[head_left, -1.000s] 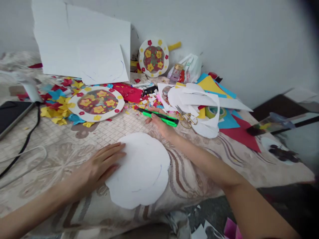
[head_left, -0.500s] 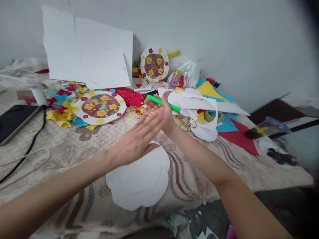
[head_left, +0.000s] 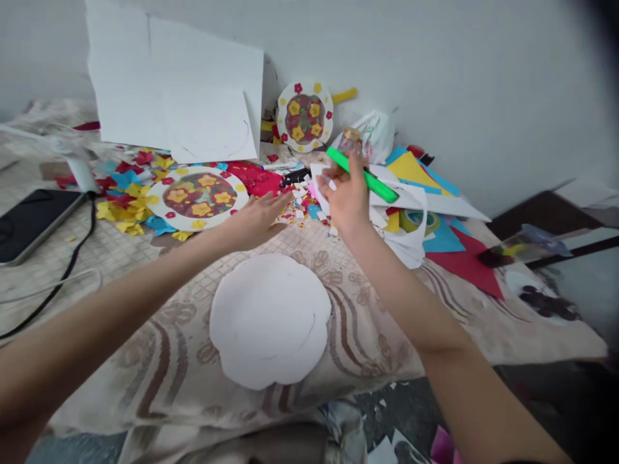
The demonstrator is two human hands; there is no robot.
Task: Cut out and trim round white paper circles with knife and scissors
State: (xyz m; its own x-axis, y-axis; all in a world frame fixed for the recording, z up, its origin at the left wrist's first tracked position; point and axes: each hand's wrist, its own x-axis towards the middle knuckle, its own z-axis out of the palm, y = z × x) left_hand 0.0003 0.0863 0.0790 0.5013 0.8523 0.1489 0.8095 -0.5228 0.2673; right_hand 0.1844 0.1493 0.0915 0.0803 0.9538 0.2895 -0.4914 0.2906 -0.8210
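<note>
Palm down and fingers stretched out, my left hand (head_left: 258, 219) is low over the table, beside the right rim of a decorated white paper disc (head_left: 155, 201). Nothing shows in it. Raised near the paper scraps, my right hand (head_left: 349, 198) is closed around a bright green pen-shaped tool (head_left: 383, 188), whose exact kind I cannot make out. A white scalloped paper piece (head_left: 271, 316) with faint pencil marks lies flat between my forearms. Small paper scraps (head_left: 300, 200) are scattered between the two hands.
Folded yellow, red and blue paper pieces (head_left: 126, 209) and a phone (head_left: 39, 222) are at left. White boards (head_left: 178, 90) and a second decorated disc (head_left: 282, 122) lean on the wall. White strips (head_left: 445, 205) and coloured sheets (head_left: 474, 267) lie right.
My hands, crossed together before, have parted. The left moved left and the right moved up and right with the green tool. The white scalloped piece is now fully uncovered.
</note>
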